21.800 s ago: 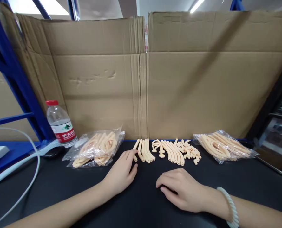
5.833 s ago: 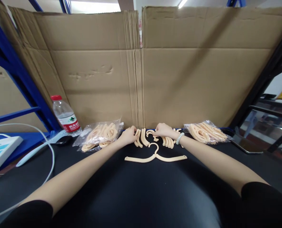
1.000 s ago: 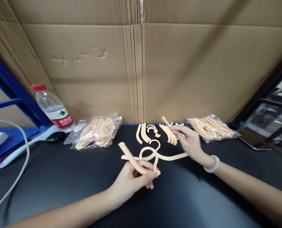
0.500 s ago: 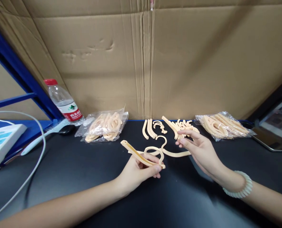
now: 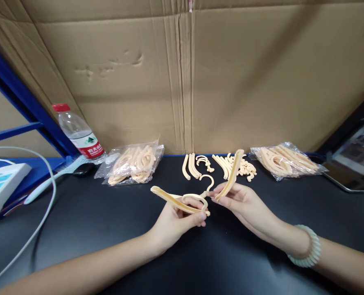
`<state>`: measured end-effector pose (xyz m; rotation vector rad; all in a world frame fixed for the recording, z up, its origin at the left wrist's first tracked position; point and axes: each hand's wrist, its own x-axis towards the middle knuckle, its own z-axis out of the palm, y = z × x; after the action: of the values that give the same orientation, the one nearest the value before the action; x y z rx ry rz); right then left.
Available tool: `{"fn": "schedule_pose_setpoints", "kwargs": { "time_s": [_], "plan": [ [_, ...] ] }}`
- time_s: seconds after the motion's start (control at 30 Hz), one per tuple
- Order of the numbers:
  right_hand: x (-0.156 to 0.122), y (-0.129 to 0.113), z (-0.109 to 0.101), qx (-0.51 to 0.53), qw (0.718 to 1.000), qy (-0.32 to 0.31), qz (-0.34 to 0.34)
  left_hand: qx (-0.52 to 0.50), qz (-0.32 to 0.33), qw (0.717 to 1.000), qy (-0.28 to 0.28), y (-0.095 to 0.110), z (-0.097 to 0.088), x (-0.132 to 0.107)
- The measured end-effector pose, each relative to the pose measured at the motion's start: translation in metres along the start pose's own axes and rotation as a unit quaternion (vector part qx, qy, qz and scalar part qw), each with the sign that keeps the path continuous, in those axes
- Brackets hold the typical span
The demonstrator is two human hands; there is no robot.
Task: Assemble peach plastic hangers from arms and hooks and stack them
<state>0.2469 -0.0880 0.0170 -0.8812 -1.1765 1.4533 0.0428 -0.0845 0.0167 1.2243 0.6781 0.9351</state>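
My left hand [image 5: 172,227] is closed on a beige plastic hanger arm [image 5: 166,196], its hollow side facing me. A curved hanger hook [image 5: 204,200] joins that arm at the end by my thumb. Between the thumb and fingers of my right hand [image 5: 252,205] is a second hanger arm [image 5: 235,168], tilted upward, its lower end near the hook but apart from it. Behind my hands an assembled-looking hanger [image 5: 211,180] lies on the black table [image 5: 114,217]; my hands hide most of its arms.
Loose hanger arms [image 5: 193,166] and hooks [image 5: 204,160] lie at the back, with a pile of small parts [image 5: 246,167] to their right. Bagged hanger parts lie left [image 5: 132,164] and right [image 5: 288,159]. A bottle [image 5: 83,137] stands at left, near a white cable [image 5: 53,184].
My right hand has moved left and toward me with its hanger arm, bringing it close to my left hand. My left hand keeps its hold; the view has shifted slightly.
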Motion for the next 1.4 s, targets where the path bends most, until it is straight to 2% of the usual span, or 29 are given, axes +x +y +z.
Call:
{"fn": "schedule_pose_setpoints", "kwargs": {
  "time_s": [0.07, 0.2, 0.4, 0.73, 0.93, 1.2, 1.3, 1.4],
  "plan": [
    [0.0, 0.0, 0.0, -0.049, 0.998, -0.021, -0.011, 0.006, -0.001, 1.0, -0.01, 0.001, 0.0, 0.0],
    [-0.001, -0.001, 0.001, -0.082, 0.993, -0.084, -0.017, 0.029, 0.001, 0.999, -0.02, 0.002, 0.0, 0.0],
    [-0.003, -0.005, 0.004, -0.117, 0.988, -0.098, -0.029, 0.052, -0.012, 0.998, -0.012, 0.002, -0.002, -0.001],
    [-0.005, -0.004, 0.007, -0.123, 0.987, -0.107, -0.014, 0.044, -0.009, 0.999, 0.007, 0.002, 0.002, -0.004],
    [-0.011, 0.0, 0.012, -0.147, 0.985, -0.076, -0.047, 0.032, 0.011, 0.999, 0.034, -0.001, 0.004, -0.007],
    [-0.013, 0.009, 0.019, -0.116, 0.991, -0.041, -0.044, 0.011, -0.021, 0.997, 0.073, 0.0, 0.008, -0.005],
    [-0.009, 0.009, 0.016, -0.104, 0.994, -0.035, -0.012, 0.008, -0.037, 0.995, 0.095, 0.002, 0.008, -0.005],
    [-0.001, -0.004, 0.002, -0.117, 0.991, -0.071, -0.007, 0.017, -0.055, 0.992, 0.109, 0.004, 0.005, -0.006]
  ]
}}
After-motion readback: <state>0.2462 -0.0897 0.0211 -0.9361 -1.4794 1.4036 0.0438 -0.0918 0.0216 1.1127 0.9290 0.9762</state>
